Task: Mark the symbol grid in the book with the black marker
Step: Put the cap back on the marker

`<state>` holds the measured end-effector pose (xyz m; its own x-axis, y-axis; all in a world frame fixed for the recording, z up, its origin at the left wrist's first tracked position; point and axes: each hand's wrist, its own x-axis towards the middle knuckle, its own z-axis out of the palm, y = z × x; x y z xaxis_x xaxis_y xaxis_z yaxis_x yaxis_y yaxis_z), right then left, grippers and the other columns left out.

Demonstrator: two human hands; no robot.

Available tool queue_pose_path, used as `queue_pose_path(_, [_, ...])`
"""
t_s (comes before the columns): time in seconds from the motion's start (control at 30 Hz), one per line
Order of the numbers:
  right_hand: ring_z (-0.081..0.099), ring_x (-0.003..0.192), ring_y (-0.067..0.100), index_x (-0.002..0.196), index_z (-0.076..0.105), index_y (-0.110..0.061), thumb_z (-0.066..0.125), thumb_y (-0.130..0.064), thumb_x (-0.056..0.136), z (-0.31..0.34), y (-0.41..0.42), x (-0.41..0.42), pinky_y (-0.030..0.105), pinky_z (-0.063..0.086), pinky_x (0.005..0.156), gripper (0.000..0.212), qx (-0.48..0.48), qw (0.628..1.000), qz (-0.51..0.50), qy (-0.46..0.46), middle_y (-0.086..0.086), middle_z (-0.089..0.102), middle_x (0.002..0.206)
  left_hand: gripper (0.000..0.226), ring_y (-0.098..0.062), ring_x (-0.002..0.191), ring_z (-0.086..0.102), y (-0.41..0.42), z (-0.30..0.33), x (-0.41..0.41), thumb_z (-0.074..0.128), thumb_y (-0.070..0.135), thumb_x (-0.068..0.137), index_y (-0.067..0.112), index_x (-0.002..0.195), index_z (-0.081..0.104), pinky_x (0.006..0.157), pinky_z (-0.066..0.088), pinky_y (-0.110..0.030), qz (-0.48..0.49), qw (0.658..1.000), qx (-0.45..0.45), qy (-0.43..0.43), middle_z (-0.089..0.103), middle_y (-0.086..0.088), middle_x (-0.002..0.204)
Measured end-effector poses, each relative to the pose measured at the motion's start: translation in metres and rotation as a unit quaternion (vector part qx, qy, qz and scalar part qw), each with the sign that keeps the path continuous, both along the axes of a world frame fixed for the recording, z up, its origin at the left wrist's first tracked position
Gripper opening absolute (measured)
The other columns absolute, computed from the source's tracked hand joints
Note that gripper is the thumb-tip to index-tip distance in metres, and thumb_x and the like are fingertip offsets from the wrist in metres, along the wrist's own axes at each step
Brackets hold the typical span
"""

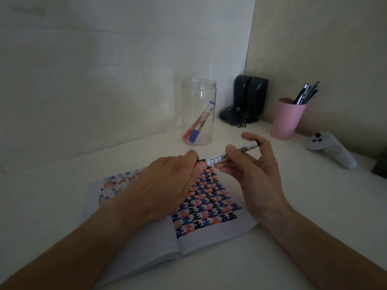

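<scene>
An open book [211, 241] lies on the white desk in front of me. Its right page carries a symbol grid [207, 204] filled with black, blue and red marks. Above the grid I hold a black whiteboard marker [247, 147] level, with both hands on it. My right hand [253, 174] pinches the white barrel between thumb and fingers. My left hand [169, 181] is closed over the marker's left end, which hides the cap or tip. My left arm covers part of the left page.
A clear plastic jar [199, 88] behind the book holds a red and a blue marker [195, 133]. Black speakers [250, 97] stand in the corner. A pink cup [287, 118] of pens and a white controller [330, 149] sit to the right.
</scene>
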<state>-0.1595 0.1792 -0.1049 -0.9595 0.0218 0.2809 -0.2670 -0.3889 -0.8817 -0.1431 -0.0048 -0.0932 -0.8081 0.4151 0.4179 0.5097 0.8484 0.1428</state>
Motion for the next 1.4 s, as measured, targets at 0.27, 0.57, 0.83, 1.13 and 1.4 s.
queue_pose_path(0.27, [0.077, 0.069, 0.024, 0.127, 0.048, -0.01, 0.07, -0.003, 0.089, -0.009, -0.003, 0.001, 0.026, 0.063, 0.068, 0.044, 0.011, 1.0, 0.025, 0.005, 0.017, 0.077, 0.075, 0.039, -0.011, 0.055, 0.055, -0.001, -0.011, 0.001, 0.02, 0.044, 0.099, 0.018, 0.092, 0.048, 0.057, 0.045, -0.03, -0.02, 0.998, 0.06, -0.015, 0.055, 0.005, 0.068])
queue_pose_path(0.57, [0.076, 0.068, 0.017, 0.145, 0.038, -0.023, 0.064, -0.008, 0.096, -0.011, 0.003, -0.009, 0.023, 0.061, 0.069, 0.057, 0.066, 0.998, -0.003, -0.015, 0.011, 0.078, 0.075, 0.048, -0.009, 0.064, 0.052, -0.003, -0.001, -0.006, 0.016, 0.052, 0.102, 0.027, 0.087, 0.055, 0.064, 0.038, -0.024, -0.023, 1.0, -0.003, 0.016, 0.055, 0.009, 0.071])
queue_pose_path(0.83, [0.064, 0.063, 0.013, 0.144, 0.023, -0.02, 0.059, -0.01, 0.1, 0.0, 0.0, -0.014, 0.029, 0.058, 0.07, 0.058, 0.189, 0.98, -0.056, -0.026, 0.014, 0.071, 0.081, 0.032, -0.01, 0.091, 0.052, -0.038, -0.006, -0.007, 0.032, 0.039, 0.1, 0.034, 0.106, 0.063, 0.079, 0.045, -0.036, -0.029, 0.999, -0.024, 0.03, 0.064, 0.011, 0.102])
queue_pose_path(1.13, [0.078, 0.071, 0.014, 0.129, 0.043, -0.02, 0.069, -0.013, 0.092, 0.146, -0.032, -0.093, 0.023, 0.061, 0.069, 0.045, 0.212, 0.919, -0.266, 0.201, 0.01, 0.077, 0.091, 0.03, -0.012, 0.092, 0.051, -0.046, -0.012, -0.013, 0.03, 0.037, 0.1, 0.032, 0.104, 0.06, 0.082, 0.042, -0.035, 0.02, 0.997, -0.025, 0.067, 0.062, 0.01, 0.103])
queue_pose_path(1.4, [0.071, 0.075, 0.017, 0.108, 0.062, -0.018, 0.072, -0.018, 0.085, 0.145, -0.064, -0.156, 0.036, 0.058, 0.075, 0.025, 0.393, 0.843, -0.324, 0.171, 0.0, 0.074, 0.08, 0.034, -0.014, 0.092, 0.053, -0.048, -0.014, -0.013, 0.027, 0.037, 0.1, 0.03, 0.105, 0.061, 0.082, 0.044, -0.037, 0.036, 0.997, -0.021, 0.063, 0.063, 0.007, 0.102])
